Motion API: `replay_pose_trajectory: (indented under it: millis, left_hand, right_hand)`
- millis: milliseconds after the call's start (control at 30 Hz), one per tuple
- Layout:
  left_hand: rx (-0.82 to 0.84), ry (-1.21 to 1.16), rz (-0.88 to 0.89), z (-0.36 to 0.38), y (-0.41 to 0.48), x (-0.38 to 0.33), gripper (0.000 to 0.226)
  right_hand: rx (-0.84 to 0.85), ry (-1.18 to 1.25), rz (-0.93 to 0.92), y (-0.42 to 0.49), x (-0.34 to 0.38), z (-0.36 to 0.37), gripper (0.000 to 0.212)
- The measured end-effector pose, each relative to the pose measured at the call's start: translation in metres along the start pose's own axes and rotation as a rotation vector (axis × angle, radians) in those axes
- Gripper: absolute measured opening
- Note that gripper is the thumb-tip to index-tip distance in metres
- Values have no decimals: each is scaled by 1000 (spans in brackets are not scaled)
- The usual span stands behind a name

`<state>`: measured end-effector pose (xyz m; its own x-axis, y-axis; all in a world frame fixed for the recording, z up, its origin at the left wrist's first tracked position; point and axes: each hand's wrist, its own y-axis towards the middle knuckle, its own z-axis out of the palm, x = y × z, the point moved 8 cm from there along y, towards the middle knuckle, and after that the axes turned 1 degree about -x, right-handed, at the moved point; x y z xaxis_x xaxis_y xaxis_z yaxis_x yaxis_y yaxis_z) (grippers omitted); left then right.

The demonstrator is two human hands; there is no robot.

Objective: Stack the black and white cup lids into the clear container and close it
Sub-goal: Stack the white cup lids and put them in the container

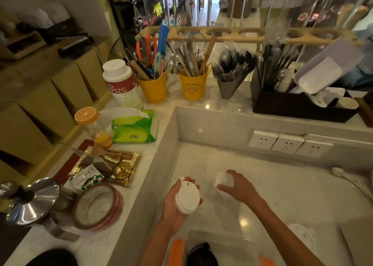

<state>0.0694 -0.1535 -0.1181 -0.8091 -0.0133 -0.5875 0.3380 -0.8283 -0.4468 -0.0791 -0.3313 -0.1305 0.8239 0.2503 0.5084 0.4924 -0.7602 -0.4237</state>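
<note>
At the bottom edge, nearest the camera, sits a clear rectangular plastic container (224, 249) with orange clasps on its two sides; a black round cup lid (201, 254) lies inside it, and the container is open at the top. Both bare forearms reach forward over it onto the pale speckled stone counter (282, 185).

The left hand (177, 203) is turned palm up and cradles a small stack of white round plastic cup lids (187, 198), fingers curled around the far rim and thumb pressed on the near right edge, so the hand is closed on the stack. A small sip slot shows on the top lid, close under the fingertips.

The right hand (240, 187) is palm down just past and to the right of the left fingertips, its fingers wrapped over a second white cup lid (223, 180) that looks blurred; whether that lid is lifted or touching the counter cannot be told. The two white lots are near each other but apart.

To the right of the right wrist, more white lids (302, 235) lie flat on the counter. Left of the left hand, on the raised ledge, are a round lid with a pinkish rim (99, 207), a gold tray (129, 177) and a green tissue pack (134, 127). Well beyond the fingers, three white wall sockets (288, 143) line the backsplash, with two yellow utensil buckets (191, 86) above.
</note>
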Motion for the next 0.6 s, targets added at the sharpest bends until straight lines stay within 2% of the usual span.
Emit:
replay_pose_trajectory:
  millis: [67, 200, 433, 600]
  left_hand:
    - [-12, 68, 27, 4, -3, -1, 40]
    - [-49, 133, 13, 20, -9, 6, 58]
    - [2, 190, 38, 40, -27, 7, 86]
    - [-29, 274, 75, 38, -37, 0, 91]
  right_hand:
    - [-15, 194, -2, -28, 23, -9, 86]
    - [78, 468, -26, -86, 65, 1, 88]
    - [26, 444, -62, -127, 97, -2, 78]
    - [28, 430, -85, -138, 106, -6, 74]
